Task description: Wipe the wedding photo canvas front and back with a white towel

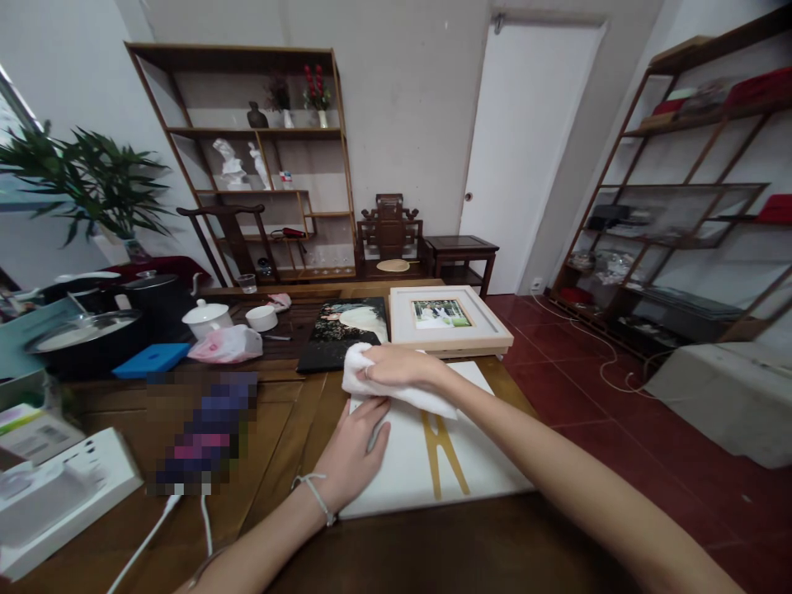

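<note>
A white panel with gold strokes on it lies flat on the wooden table. My right hand presses a folded white cloth against its far left part, fingers curled over the cloth. Just nearer to me, my left hand rests on the panel's left edge with its fingers stretched out, the tips close to the cloth. The cloth and my right forearm cover part of the gold strokes. Beyond the panel are a framed picture with a pale border and a dark painted panel.
At left on the table are a blurred-out item with white cables, a white power strip, a blue box, a plastic bag, a white teapot and a dark pan. Red floor tiles lie to the right.
</note>
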Demonstrator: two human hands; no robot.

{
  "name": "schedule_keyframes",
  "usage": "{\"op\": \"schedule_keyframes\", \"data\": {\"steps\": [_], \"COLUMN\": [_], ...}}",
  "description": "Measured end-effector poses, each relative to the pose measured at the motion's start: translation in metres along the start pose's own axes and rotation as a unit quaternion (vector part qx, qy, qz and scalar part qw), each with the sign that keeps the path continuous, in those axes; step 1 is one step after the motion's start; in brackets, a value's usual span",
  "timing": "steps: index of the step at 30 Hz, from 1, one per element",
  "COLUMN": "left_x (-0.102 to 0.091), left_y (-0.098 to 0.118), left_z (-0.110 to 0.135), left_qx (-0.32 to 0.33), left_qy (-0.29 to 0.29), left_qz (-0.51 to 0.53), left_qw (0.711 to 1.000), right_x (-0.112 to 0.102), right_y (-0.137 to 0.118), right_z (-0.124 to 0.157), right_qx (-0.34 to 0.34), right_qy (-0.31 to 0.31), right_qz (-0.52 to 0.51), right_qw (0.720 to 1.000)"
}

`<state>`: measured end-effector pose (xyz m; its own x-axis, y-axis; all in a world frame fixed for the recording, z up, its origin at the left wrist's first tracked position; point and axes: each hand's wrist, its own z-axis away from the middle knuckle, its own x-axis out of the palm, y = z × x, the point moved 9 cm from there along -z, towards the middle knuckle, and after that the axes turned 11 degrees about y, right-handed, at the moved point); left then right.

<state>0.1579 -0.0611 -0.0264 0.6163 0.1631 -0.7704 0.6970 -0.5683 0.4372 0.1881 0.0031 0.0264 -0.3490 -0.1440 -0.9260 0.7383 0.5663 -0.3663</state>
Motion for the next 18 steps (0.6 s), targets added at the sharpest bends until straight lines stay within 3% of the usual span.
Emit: {"op": "schedule_keyframes", "data": {"steps": [5,12,15,18], "left_x": [0.002,0.005,0.004,0.005], "left_y": [-0.005,-0.010,-0.011,-0.011], "left_z": [0.002,0.003,0.002,0.001], "left_qx": [-0.016,-0.047,-0.066,-0.071], "left_qy": [-0.008,-0.004,0.001,-0.003], "left_qz": [-0.003,0.005,0.007,0.003], "left_qw": [1.000,0.999,0.998,0.998], "right_x": [-0.006,-0.030,-0.020,-0.004], "right_y": [0.026,0.087,0.092,0.077], "right_z": [0.014,0.092,0.119,0.142], "right_qx": [0.031,0.090,0.090,0.052], "right_qy": [0.011,0.084,0.095,0.104], "right_qz": [0.015,0.033,0.044,0.052], "right_qw": [0.999,0.992,0.990,0.992]}}
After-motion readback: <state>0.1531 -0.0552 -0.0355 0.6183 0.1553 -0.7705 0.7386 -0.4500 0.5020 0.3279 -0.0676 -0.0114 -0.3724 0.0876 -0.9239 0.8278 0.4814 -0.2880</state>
